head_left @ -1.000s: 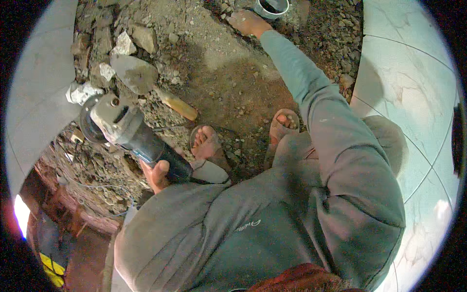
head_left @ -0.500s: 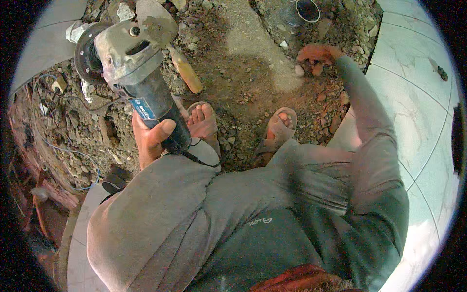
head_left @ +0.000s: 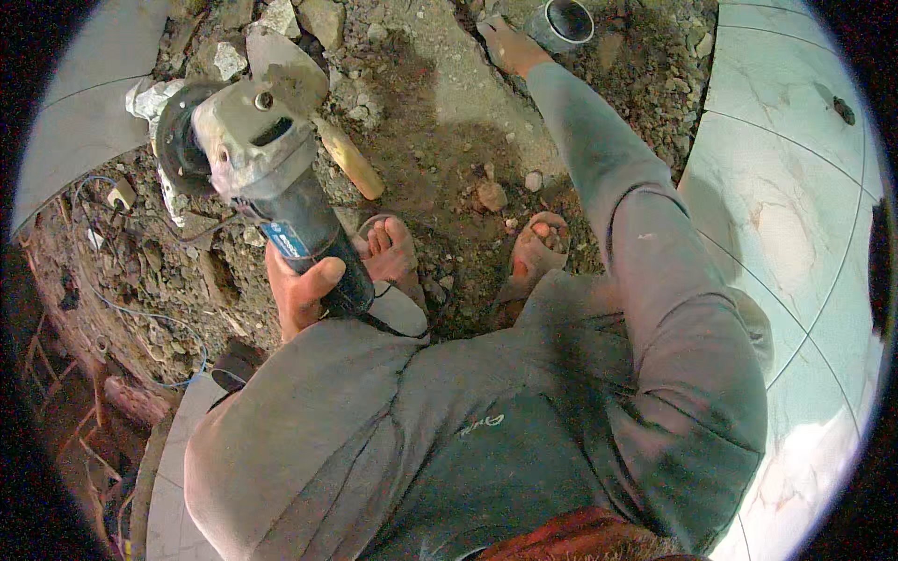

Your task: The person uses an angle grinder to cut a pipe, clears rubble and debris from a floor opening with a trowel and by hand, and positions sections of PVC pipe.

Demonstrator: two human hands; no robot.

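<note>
My left hand (head_left: 299,285) grips the body of an angle grinder (head_left: 271,159), its guard and disc facing left above the rubble. My right hand (head_left: 510,47) reaches far forward to the broken ground, beside a short round grey pipe end (head_left: 559,37); its fingertips are bent down out of sight along a crack, so what they hold, if anything, is hidden. Behind the grinder head a trowel blade (head_left: 285,65) shows, and a wooden handle (head_left: 348,159) lies below it. A few loose stones (head_left: 491,194) rest on the dirt beyond my sandalled feet (head_left: 531,251).
Pale floor tiles (head_left: 786,215) border the dug strip on the right, more tiles (head_left: 79,112) on the left. Rubble covers the left side, crossed by a thin cable (head_left: 131,309) near a small beige block (head_left: 122,196). A darker hollow with rods (head_left: 65,393) lies lower left.
Over the last half second my right hand went from mid-dirt forward and left to beside the pipe; loose stones now lie nearer my feet. My left hand still holds the grinder.
</note>
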